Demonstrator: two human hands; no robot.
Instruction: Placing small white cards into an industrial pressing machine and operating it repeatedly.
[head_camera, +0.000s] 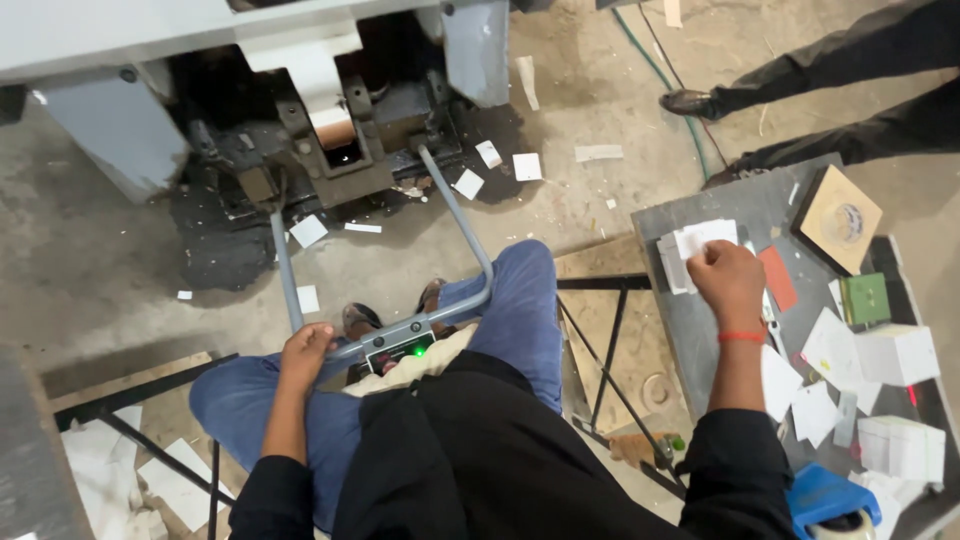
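Right hand (727, 278): closed in a loose fist over a stack of white cards (690, 250) on the grey side table (700, 340); the fingers curl under, so whether they pinch a card I cannot tell.
Left hand (305, 350): rests on the left knee beside the metal bar (455, 215), fingers curled together, holding nothing that shows.
Cards: the stack lies at the near-left corner of the table, partly under the right hand; more white cards (815, 410) and white boxes (895, 355) lie further along it.
Other table things: a red card (778, 277), a green block (864, 298), a tan square board (838, 220).
Machine (330, 120): stands ahead on the floor, its dark slot between the two arms of the bar; a box with a green light (400, 352) sits on the bar in the lap.
Floor (600, 100): white offcuts (500, 165) lie scattered near the machine's base.
Step in hand: by my reading, picking a card off the stack.
Next move calls for: likely a clean pinch on a single card, then a carry across the right knee toward the slot, clear of the bar.
Bystander: another person's legs and shoes (690, 102) stand at the upper right, well apart.
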